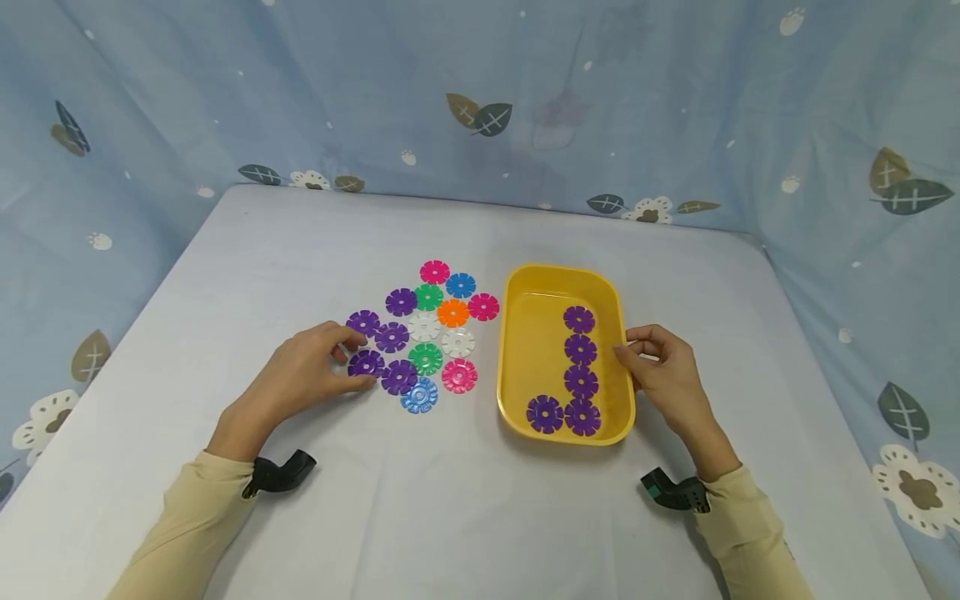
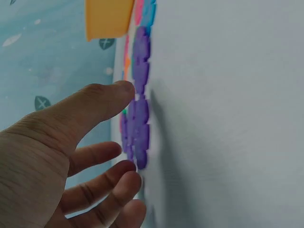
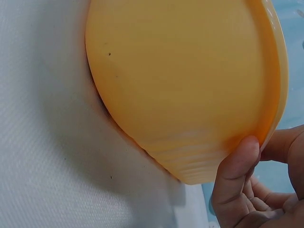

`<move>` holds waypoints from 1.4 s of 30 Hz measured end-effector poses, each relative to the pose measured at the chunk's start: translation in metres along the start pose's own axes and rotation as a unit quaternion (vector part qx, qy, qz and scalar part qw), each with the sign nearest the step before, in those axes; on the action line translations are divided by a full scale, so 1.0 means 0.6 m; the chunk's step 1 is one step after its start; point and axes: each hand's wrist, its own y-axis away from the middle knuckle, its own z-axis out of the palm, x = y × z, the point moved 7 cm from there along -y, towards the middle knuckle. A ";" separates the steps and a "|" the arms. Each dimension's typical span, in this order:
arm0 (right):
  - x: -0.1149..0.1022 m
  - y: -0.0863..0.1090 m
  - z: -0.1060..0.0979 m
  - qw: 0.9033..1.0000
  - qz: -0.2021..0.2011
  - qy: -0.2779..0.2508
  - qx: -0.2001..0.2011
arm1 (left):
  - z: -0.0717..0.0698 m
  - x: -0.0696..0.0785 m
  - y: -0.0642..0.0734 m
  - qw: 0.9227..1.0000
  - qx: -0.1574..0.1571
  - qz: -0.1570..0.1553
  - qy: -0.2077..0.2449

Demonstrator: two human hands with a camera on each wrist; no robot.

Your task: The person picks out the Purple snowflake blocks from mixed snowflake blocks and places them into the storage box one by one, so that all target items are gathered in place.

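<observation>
My left hand (image 1: 311, 367) is at the left edge of a group of flower-shaped plastic discs. Its thumb and fingers are spread apart around a purple disc (image 1: 366, 364), with other purple discs close by. In the left wrist view, the thumb and fingertips overlap the purple discs (image 2: 141, 128), which appear edge-on. At the right side of a yellow tray (image 1: 525, 342), my right hand (image 1: 667, 375) pinches the rim between thumb and fingers. Several purple discs (image 1: 581, 382) lie in the tray in an L-shaped line. The right wrist view shows the tray's outer wall (image 3: 185, 80) up close.
Between left hand and tray lie pink (image 1: 459, 376), green (image 1: 425, 359), white (image 1: 458, 342), orange (image 1: 453, 313) and blue (image 1: 418, 396) discs. All rest on a white-covered table (image 1: 450, 517). A blue patterned curtain (image 1: 375, 100) hangs behind it.
</observation>
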 end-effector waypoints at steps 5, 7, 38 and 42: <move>0.001 -0.002 -0.002 1.000 -0.007 -0.004 0.001 | 0.010 0.001 0.004 1.000 0.004 0.001 0.001; 0.001 -0.002 -0.003 1.000 -0.009 -0.004 0.002 | 0.012 0.003 0.004 1.000 0.006 0.004 -0.002; -0.002 0.001 0.000 1.000 -0.002 -0.004 0.007 | 0.020 0.000 0.002 1.000 0.017 -0.015 -0.002; -0.001 0.001 0.000 1.000 -0.003 -0.005 0.008 | 0.018 0.001 0.004 1.000 0.011 -0.019 -0.007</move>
